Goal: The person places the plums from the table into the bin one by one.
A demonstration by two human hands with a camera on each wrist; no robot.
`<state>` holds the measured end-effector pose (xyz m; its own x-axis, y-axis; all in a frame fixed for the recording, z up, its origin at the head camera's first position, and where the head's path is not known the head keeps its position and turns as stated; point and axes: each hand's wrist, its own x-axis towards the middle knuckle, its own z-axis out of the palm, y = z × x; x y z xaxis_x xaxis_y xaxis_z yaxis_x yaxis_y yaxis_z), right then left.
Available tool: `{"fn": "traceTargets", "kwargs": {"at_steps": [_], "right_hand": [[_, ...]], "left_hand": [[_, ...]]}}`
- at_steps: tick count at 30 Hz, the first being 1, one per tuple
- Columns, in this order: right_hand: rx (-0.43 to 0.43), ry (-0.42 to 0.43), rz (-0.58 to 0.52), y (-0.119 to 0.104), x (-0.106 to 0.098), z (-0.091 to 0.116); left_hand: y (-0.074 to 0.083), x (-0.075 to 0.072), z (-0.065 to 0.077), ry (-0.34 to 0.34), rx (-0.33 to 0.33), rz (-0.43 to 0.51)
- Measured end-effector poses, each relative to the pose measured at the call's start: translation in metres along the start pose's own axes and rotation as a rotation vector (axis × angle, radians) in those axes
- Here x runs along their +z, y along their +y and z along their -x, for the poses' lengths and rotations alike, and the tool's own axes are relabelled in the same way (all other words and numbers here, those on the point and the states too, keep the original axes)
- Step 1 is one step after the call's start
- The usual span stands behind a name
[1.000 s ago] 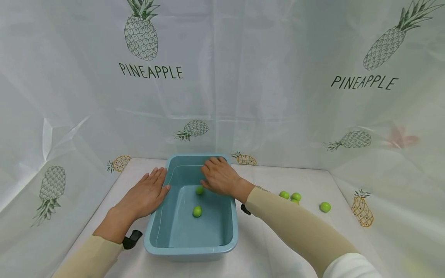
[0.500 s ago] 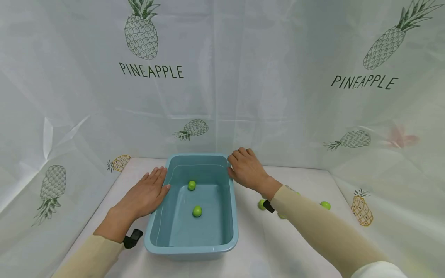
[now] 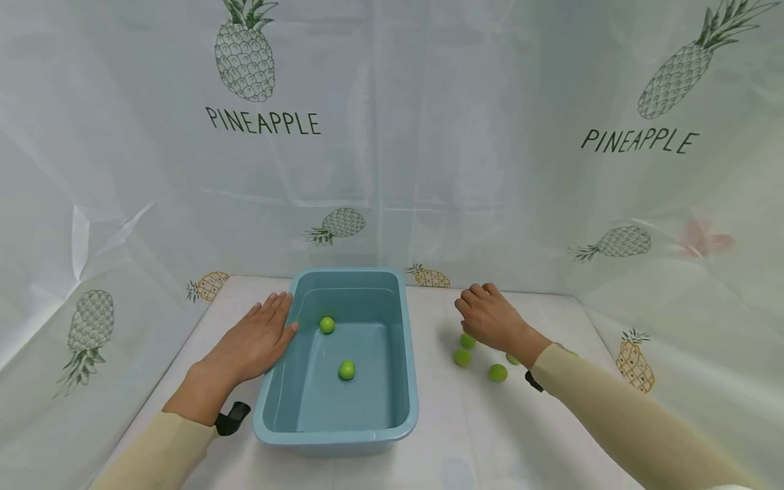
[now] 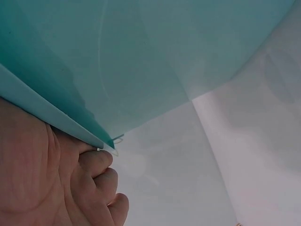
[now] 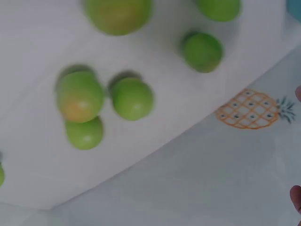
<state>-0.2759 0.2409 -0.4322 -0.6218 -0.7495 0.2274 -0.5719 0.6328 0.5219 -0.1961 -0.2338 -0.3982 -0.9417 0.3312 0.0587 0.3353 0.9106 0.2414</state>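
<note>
My left hand (image 3: 252, 341) lies along the left rim of a light blue plastic basin (image 3: 335, 439), its fingers straight. The left wrist view shows the palm against the basin's side. Inside the basin are two small round green fruits, one fruit (image 3: 327, 325) toward the back and another fruit (image 3: 346, 369) near the middle. To the basin's right, my right hand (image 3: 495, 318) hangs over the table with loosely bent fingers and no fruit visible in it. Under and around it lie several more green fruits (image 3: 498, 372); in the right wrist view some fruits (image 5: 79, 96) carry a brownish blush.
A white cloth covers the table (image 3: 447, 422). Behind it and at both sides hangs a pale sheet (image 3: 453, 170) printed with pineapples. The right forearm partly hides fruits at the right.
My right hand has moved right, out from above the basin to over the loose fruits. The rear fruit in the basin has rolled left. Some table fruits have shifted left. The left hand stays.
</note>
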Motion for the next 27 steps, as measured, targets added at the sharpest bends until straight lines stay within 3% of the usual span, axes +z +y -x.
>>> {"fn": "traceTargets", "kwargs": {"at_steps": [11,16,23,27], "right_hand": [[-0.112,-0.081,0.031,-0.005,0.032,0.028],[-0.123,-0.072,0.034,-0.009,0.042,0.031],[-0.12,-0.14,0.046,-0.013,0.052,0.033],[-0.119,-0.121,0.057,-0.015,0.056,0.034]], "left_hand": [[0.0,0.001,-0.001,0.008,-0.004,-0.007],[0.0,0.001,-0.001,0.016,0.0,-0.013],[0.0,0.0,0.0,0.013,-0.004,-0.011],[0.0,0.001,0.0,0.014,-0.007,-0.007]]}}
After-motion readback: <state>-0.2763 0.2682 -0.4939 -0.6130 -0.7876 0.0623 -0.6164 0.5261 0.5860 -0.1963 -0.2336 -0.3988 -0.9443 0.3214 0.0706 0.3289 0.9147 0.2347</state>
